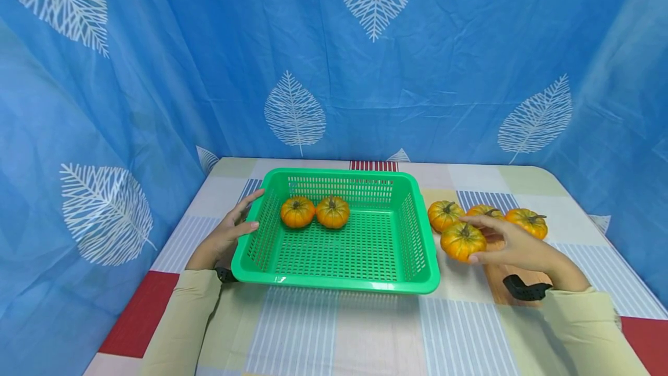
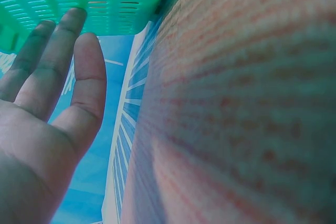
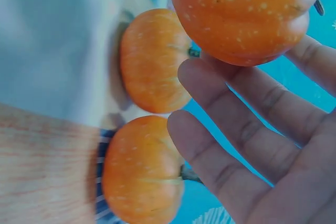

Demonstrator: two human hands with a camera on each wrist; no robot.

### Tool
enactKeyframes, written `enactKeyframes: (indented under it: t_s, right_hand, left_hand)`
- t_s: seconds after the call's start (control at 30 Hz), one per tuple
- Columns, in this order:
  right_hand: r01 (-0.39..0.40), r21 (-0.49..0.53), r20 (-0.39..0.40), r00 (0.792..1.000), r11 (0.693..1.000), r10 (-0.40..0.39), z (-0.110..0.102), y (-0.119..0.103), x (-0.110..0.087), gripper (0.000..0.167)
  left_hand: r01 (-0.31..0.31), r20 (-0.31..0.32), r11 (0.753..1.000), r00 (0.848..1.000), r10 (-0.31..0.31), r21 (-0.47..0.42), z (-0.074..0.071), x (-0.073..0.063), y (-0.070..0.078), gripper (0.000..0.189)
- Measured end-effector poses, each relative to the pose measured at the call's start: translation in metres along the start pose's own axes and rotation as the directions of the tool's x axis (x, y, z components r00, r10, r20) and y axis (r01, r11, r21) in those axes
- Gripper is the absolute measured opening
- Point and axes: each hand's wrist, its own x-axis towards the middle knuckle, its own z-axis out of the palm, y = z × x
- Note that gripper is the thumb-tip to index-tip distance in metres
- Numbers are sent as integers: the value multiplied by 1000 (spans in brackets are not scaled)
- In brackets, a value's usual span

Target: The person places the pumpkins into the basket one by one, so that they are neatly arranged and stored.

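A green plastic basket (image 1: 339, 289) with slotted walls holds two small orange pumpkins side by side near its back left. My left hand (image 1: 225, 235) is at the basket's left wall; the left wrist view shows its fingers (image 2: 65, 35) extended against the slotted side. On the right, my right hand (image 1: 516, 245) grips a small pumpkin (image 1: 463, 242) between thumb and fingers, just beyond the basket's right rim. In the right wrist view this held pumpkin (image 3: 244, 14) is above two others, clear of the surface.
Behind the right hand are three more pumpkins: one (image 1: 443, 214) close to the basket, one (image 1: 484, 210) partly hidden, and one (image 1: 527, 222) farther right. A wooden board (image 1: 514, 277) lies beneath that hand. Blue curtain (image 1: 443, 86) hangs behind the checked tablecloth (image 1: 376, 335).
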Motion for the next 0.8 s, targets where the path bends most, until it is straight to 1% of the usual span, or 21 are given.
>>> enactKeyframes:
  t_s: [0.2, 0.4, 0.63, 0.8]
  right_hand:
    - [29, -26, -27, 999, 999, -30, -5, -5, 1, 73]
    - [77, -57, -49, 996, 995, -79, -10, -12, 5, 73]
    - [89, -65, -71, 993, 994, -94, -15, -25, 10, 73]
    - [128, -58, -66, 989, 990, -131, -17, -34, 15, 74]
  left_hand:
    - [-1, -6, 1000, 1000, 1, 5, 1, -1, 1, 79]
    - [4, -11, 1000, 1000, -4, 9, 2, -2, 1, 79]
    - [-4, -3, 1000, 1000, 4, 19, 0, -1, -1, 78]
    - [-15, -1, 1000, 1000, 15, 18, 0, 0, -2, 76]
